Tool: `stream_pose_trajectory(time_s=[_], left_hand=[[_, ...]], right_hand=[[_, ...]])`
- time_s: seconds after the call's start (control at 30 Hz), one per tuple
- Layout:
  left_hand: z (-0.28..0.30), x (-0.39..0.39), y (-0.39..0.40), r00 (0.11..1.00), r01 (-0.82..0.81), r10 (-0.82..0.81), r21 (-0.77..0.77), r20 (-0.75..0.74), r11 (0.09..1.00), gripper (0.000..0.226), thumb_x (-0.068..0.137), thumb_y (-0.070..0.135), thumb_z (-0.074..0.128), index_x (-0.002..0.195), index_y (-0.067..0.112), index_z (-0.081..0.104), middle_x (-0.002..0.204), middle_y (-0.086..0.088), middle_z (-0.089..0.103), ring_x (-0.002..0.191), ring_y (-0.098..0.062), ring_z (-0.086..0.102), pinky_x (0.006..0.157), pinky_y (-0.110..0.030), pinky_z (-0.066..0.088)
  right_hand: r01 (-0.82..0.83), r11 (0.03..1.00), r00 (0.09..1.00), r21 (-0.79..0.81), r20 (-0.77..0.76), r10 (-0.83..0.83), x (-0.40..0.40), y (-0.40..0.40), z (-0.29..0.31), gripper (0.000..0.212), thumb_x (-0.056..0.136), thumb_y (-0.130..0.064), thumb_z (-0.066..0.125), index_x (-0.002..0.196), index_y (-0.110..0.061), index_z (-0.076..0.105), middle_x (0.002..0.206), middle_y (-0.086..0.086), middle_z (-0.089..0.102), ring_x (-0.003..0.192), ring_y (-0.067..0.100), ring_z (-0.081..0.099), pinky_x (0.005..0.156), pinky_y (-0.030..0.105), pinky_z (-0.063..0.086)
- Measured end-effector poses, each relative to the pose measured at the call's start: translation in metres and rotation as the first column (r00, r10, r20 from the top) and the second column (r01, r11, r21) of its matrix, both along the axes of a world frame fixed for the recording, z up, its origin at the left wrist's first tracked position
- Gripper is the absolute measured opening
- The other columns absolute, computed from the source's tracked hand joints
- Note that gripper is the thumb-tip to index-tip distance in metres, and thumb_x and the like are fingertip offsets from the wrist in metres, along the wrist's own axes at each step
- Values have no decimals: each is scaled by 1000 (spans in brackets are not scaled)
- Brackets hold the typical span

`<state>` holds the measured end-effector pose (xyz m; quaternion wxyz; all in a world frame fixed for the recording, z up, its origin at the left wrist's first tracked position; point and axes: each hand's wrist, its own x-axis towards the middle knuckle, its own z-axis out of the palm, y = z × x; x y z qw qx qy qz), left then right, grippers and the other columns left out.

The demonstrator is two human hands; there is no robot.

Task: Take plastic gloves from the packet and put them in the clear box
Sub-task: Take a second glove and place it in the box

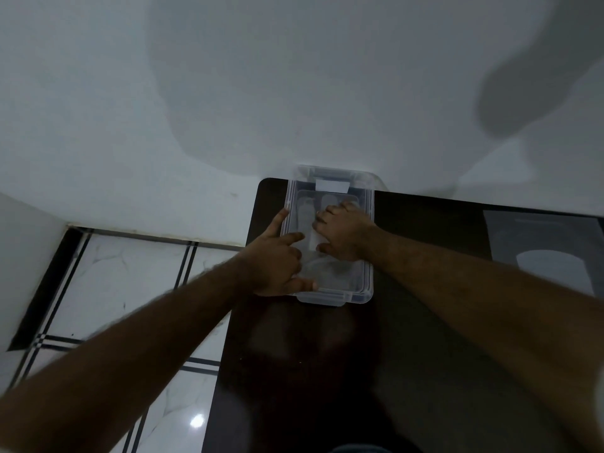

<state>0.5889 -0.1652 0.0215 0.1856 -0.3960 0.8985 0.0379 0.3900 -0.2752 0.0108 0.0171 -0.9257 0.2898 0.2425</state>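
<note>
The clear box (367,282) stands on the far left corner of a dark table (327,371), against the wall. Thin plastic gloves (305,212) lie flat inside it, pale and see-through. My right hand (343,235) is inside the box, palm down, with fingers spread and pressing on the gloves. My left hand (277,261) rests on the box's left rim, index finger stretched along the rim, thumb hooked over the near edge. The glove packet (542,253), grey with a white shape, lies flat at the table's right side.
A white wall (228,93) rises directly behind the table. To the left, a white marble floor with black stripes (114,289) lies below the table's edge. The near part of the table is dark and glossy.
</note>
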Motion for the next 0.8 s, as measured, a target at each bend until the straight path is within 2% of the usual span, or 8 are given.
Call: stream_pose_trajectory(time_s=[0.17,0.3,0.47,0.53,0.6,0.7,0.8], left_hand=[[4,-9,3,997,-55,54,-20,-48,998,98,103,80,3,90,24,83,104,7,80,151,-28,47,121,-71,-22],[7,-16,9,998,-63,63,15,-24,998,104,99,84,-1,103,23,83,113,3,79,153,-30,44,120,-70,-26],[5,-22,10,998,-67,67,24,2,997,109,95,89,-1,113,20,81,114,1,80,150,-31,48,120,-71,-25],[5,-22,9,996,-93,93,18,4,995,111,93,92,1,118,16,79,115,-2,80,148,-31,49,121,-71,-23],[6,-23,10,993,-121,121,-4,4,993,113,93,93,2,122,14,78,118,-3,80,149,-32,48,122,-73,-19],[10,-26,15,989,-151,151,-21,5,988,117,91,94,0,129,13,75,126,-5,78,153,-33,43,121,-73,-18],[12,-29,19,992,-126,126,-4,-12,992,115,91,93,2,128,12,75,126,-6,78,152,-34,45,122,-73,-17]], right_hand=[[89,995,996,-49,36,-87,-1,-8,-4,66,102,-63,42,151,-19,48,159,11,46,149,33,37,126,57,21],[111,993,993,-27,38,-110,-2,-12,-10,68,101,-67,38,150,-20,48,158,11,48,147,33,40,126,60,18],[151,988,988,-38,21,-151,2,-16,-7,75,103,-66,35,159,-16,37,165,11,42,153,30,36,129,60,8],[186,981,978,-58,106,-179,1,-15,0,66,105,-60,37,151,-13,47,157,13,51,147,31,43,128,57,13],[202,977,968,-70,167,-188,-2,-11,7,50,107,-49,38,134,-13,58,139,13,63,131,31,55,126,54,19],[161,986,984,-30,75,-158,-3,-6,10,38,107,-44,42,126,-17,61,122,8,71,118,28,62,126,54,16],[141,990,990,-14,26,-141,0,-7,8,44,99,-48,57,131,-18,58,126,8,69,122,29,60,125,55,17]])
